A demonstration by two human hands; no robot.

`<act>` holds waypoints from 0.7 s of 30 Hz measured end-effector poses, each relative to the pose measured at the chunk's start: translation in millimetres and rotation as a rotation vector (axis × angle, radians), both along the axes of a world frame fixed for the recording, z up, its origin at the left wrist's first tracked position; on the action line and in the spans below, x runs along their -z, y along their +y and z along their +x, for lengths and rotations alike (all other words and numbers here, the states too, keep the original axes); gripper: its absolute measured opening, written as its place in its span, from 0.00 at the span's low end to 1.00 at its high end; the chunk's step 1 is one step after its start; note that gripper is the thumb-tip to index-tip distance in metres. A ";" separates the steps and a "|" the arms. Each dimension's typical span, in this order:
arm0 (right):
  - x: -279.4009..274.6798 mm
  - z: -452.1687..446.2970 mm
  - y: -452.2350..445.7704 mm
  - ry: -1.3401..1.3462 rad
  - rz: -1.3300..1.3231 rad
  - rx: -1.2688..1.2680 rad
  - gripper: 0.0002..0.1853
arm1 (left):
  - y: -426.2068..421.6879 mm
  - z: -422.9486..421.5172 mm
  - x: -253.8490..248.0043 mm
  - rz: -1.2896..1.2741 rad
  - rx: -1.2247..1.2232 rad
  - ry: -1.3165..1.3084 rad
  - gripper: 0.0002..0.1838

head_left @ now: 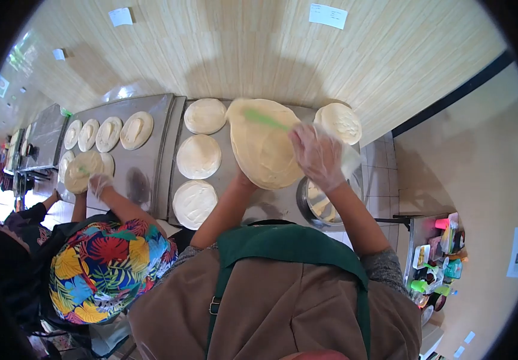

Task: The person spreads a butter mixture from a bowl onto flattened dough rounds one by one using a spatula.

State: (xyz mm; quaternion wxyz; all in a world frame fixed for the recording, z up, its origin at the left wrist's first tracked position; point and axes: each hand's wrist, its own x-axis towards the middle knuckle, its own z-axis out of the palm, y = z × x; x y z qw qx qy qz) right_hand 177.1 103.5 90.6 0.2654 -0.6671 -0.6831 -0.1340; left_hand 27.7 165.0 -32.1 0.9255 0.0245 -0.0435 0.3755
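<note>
My left hand (245, 182) supports a large, pale cream-covered disc (265, 153) from beneath, tilted towards me above the metal table; its fingers are hidden under the disc. In a clear plastic glove, my right hand (319, 155) is closed on a green spatula (263, 118), whose blade is blurred by motion over the disc's upper part. Left of the disc, three similar rounds (199, 157) lie in a column. A metal bowl (308, 207) with cream-coloured stuff inside stands below my right hand. Behind that hand sits another pale round (342, 123).
A co-worker's gloved hand (99, 185) works on another disc (83, 171) at the left table (151, 129), where several more rounds lie. The wooden wall (241, 48) rises behind the tables. Various items crowd a side table (413, 240) at right.
</note>
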 end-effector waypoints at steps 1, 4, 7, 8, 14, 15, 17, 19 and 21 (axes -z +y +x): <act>2.1 4.2 14.4 -0.031 0.004 0.085 0.09 | -2.5 0.9 -8.7 0.073 -0.069 0.127 0.38; -12.8 8.6 19.3 0.115 -0.018 0.094 0.11 | -5.4 -0.6 -30.8 0.245 -0.239 0.432 0.37; -18.6 3.3 12.8 0.043 -0.028 0.080 0.13 | -5.2 -4.6 -26.7 0.234 -0.227 0.404 0.37; -15.8 1.3 8.1 -0.006 -0.038 0.076 0.13 | -6.4 -7.1 -23.1 0.220 -0.209 0.383 0.37; -29.3 6.0 -1.9 -0.026 -0.043 0.136 0.14 | -9.3 -10.1 -20.0 0.197 -0.161 0.313 0.36; -29.7 3.0 -7.2 -0.053 -0.009 0.089 0.14 | -10.9 -11.7 -20.3 0.193 -0.150 0.305 0.36; -19.1 16.4 -7.6 -0.023 -0.103 0.182 0.13 | -13.1 -13.1 -20.5 0.188 -0.133 0.293 0.36; -20.8 38.3 -8.7 -0.008 -0.146 0.285 0.13 | -13.0 -15.0 -25.6 0.182 -0.122 0.273 0.36; -34.5 36.9 -31.5 0.023 -0.083 0.129 0.09 | -10.9 -16.6 -30.1 0.181 -0.107 0.256 0.36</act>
